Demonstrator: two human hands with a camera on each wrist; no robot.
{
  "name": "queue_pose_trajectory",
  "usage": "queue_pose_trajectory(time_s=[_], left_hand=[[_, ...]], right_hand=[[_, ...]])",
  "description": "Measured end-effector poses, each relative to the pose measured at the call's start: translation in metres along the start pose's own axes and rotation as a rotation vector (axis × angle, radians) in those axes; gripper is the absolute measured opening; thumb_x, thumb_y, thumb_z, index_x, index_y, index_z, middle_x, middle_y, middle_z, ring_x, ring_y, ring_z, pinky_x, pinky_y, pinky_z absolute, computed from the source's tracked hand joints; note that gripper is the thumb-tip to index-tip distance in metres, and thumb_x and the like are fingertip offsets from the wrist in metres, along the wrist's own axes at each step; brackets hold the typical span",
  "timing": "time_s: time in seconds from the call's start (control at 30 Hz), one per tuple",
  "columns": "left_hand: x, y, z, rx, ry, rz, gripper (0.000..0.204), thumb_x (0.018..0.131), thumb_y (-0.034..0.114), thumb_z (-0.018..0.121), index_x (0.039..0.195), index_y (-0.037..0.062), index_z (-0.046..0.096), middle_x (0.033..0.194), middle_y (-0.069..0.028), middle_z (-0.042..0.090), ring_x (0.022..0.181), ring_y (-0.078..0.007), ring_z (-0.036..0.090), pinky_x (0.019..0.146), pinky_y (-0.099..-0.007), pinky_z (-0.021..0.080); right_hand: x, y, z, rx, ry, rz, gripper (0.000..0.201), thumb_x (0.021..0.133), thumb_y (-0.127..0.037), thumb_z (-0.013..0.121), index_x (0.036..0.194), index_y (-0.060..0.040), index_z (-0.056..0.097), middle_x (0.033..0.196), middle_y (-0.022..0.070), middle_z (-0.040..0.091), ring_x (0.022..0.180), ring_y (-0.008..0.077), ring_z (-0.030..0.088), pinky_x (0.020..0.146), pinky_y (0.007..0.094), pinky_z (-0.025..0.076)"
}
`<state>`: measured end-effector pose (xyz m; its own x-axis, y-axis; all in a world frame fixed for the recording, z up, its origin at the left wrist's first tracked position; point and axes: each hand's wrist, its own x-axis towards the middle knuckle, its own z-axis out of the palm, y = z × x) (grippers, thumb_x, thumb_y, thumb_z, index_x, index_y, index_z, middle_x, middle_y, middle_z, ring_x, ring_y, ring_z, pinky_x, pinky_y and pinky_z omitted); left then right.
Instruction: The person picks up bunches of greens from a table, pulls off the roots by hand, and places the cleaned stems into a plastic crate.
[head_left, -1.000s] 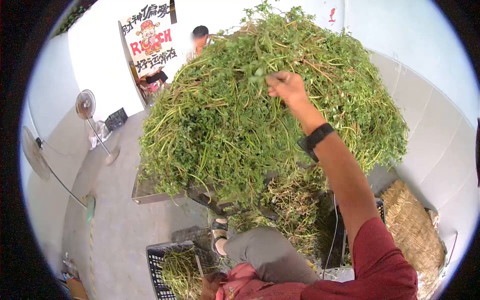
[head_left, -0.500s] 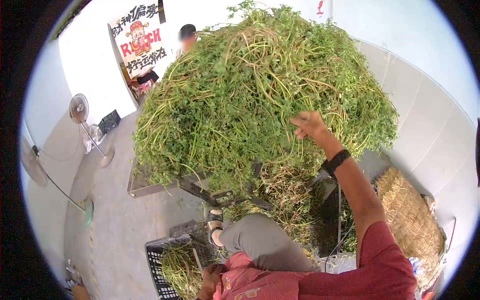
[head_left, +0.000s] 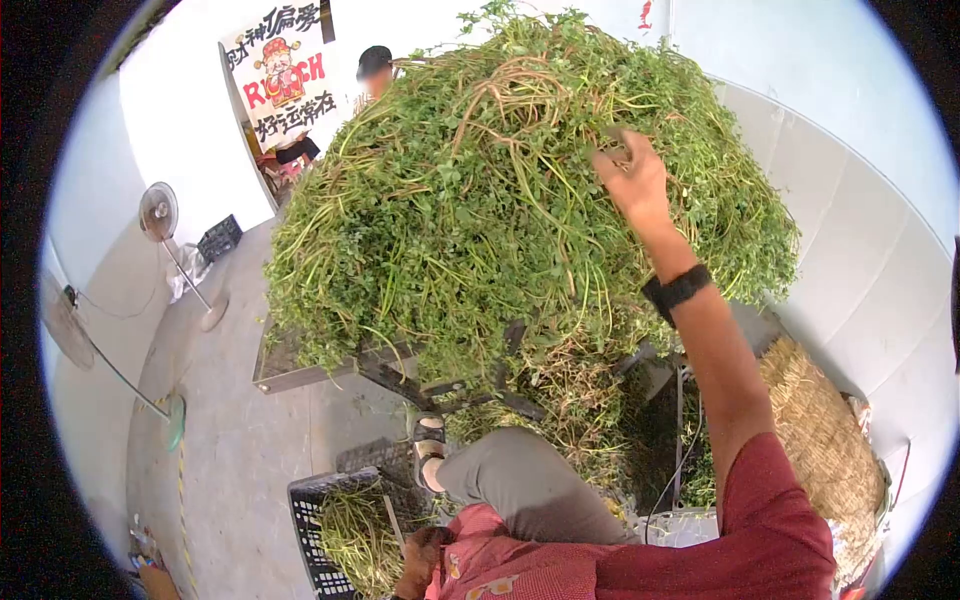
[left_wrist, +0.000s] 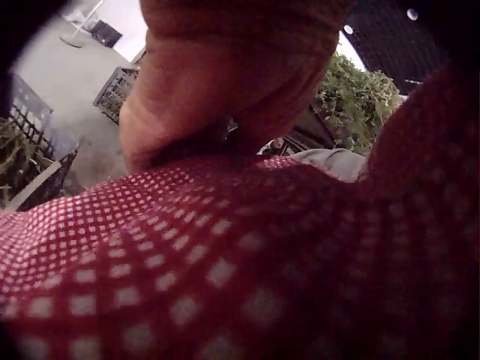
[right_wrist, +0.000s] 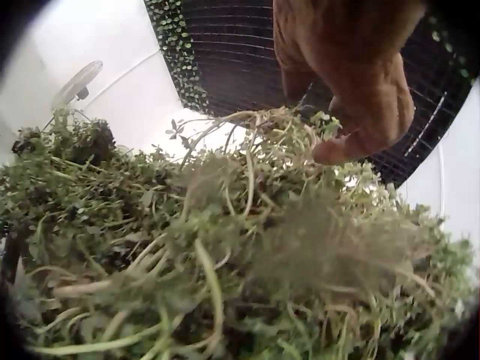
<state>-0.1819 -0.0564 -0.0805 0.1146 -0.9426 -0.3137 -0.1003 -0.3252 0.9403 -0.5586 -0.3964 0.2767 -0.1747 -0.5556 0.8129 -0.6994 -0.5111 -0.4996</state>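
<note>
- Heap of greens (head_left: 450, 230), long stems tangled with leaves, piled high on a table (head_left: 300, 378); tabletop bears the bulk, edges spill over.
- Right hand (head_left: 638, 185) over the heap's near right side, arm stretched out, probably because the pile is so broad. Grip looks released: fingers bent but spread apart, no stem seen between them, tips close to the stems.
- Left hand (head_left: 425, 550) low, against checkered cloth (left_wrist: 217, 270) at the person's front. Fingertips hidden; cannot tell whether it grasps anything.
- Crate (head_left: 303, 535) on the floor near left hand, stems (head_left: 360, 540) inside; walls seem to keep them together, within easy reach.
- More stalks (head_left: 580, 400) lie low, below the heap's near edge.
</note>
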Motion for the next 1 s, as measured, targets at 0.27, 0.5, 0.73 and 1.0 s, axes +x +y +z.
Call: queue_pose_trajectory(time_s=[0.27,0.5,0.73,1.0], left_hand=[[0.003,0.07,0.013,-0.02,-0.045,0.125,0.019,0.088,0.01,0.051,0.092,-0.0055,0.062,0.087,-0.0107,0.066,0.077,-0.0183,0.062,0.071,-0.0303,0.049],[0.042,0.156,0.02,0.053,-0.046,0.408,0.016,0.091,0.008,0.05,0.096,-0.0034,0.059,0.084,-0.0066,0.062,0.082,-0.0115,0.057,0.073,-0.0275,0.046],[0.086,0.27,0.049,0.456,0.257,0.897,0.05,0.08,0.012,0.064,0.124,0.0016,0.043,0.124,-0.0183,0.046,0.109,-0.0289,0.051,0.085,-0.0358,0.046],[0.155,0.355,0.122,0.62,0.501,1.228,0.066,0.074,0.017,0.071,0.13,0.0032,0.039,0.13,-0.0205,0.04,0.119,-0.0407,0.039,0.094,-0.0439,0.039]], right_hand=[[0.078,-0.039,0.047,-0.299,0.058,-0.318,0.075,0.071,-0.03,0.07,0.136,-0.0177,0.034,0.131,0.0161,0.042,0.119,0.0332,0.04,0.096,0.0434,0.04],[0.047,-0.023,0.076,-0.204,-0.21,-0.116,0.048,0.07,-0.023,0.071,0.115,-0.0129,0.055,0.102,0.0144,0.059,0.101,0.0345,0.051,0.086,0.0416,0.045],[-0.041,0.001,0.078,0.168,-0.225,-0.382,0.024,0.07,-0.008,0.068,0.093,-0.0097,0.062,0.089,0.0115,0.059,0.093,0.0324,0.054,0.081,0.0405,0.045],[-0.063,-0.008,0.069,-0.105,-0.32,-0.417,0.063,0.069,-0.023,0.072,0.125,-0.0141,0.044,0.127,0.0113,0.044,0.115,0.0333,0.043,0.098,0.0454,0.035]])
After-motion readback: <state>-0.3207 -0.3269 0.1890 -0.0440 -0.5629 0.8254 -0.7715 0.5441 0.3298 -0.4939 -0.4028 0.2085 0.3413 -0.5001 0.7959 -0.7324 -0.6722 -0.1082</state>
